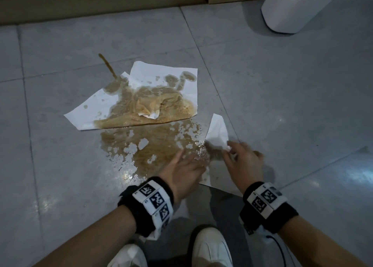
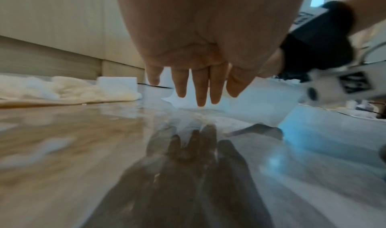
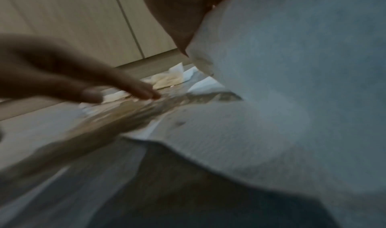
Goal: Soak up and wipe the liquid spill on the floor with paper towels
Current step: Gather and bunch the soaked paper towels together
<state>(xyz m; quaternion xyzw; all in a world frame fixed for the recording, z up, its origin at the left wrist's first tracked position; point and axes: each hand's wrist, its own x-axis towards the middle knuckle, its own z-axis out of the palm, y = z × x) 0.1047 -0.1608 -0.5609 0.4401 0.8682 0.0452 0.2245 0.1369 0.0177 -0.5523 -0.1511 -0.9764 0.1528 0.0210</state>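
A brown liquid spill point(image 1: 149, 145) spreads over the grey floor tiles point(image 1: 60, 165). Beyond it lie white paper towels point(image 1: 131, 97), soaked brown in the middle, with a crumpled wet one on top; these soaked towels point(image 2: 73, 89) show at the left in the left wrist view. My right hand point(image 1: 240, 157) pinches a fresh paper towel point(image 1: 217, 133) at the spill's right edge; its lower part lies on the floor and is turning brown. That sheet point(image 3: 282, 83) fills the right wrist view. My left hand point(image 1: 187, 165) hovers flat just above the wet floor, its fingers point(image 2: 198, 91) straight, beside the sheet's left edge.
A white bin point(image 1: 298, 10) stands at the back right. A wooden cabinet base point(image 1: 101, 2) runs along the back. My white shoes point(image 1: 210, 248) are close behind the hands. A thin brown streak point(image 1: 107, 64) runs off the spill's far left.
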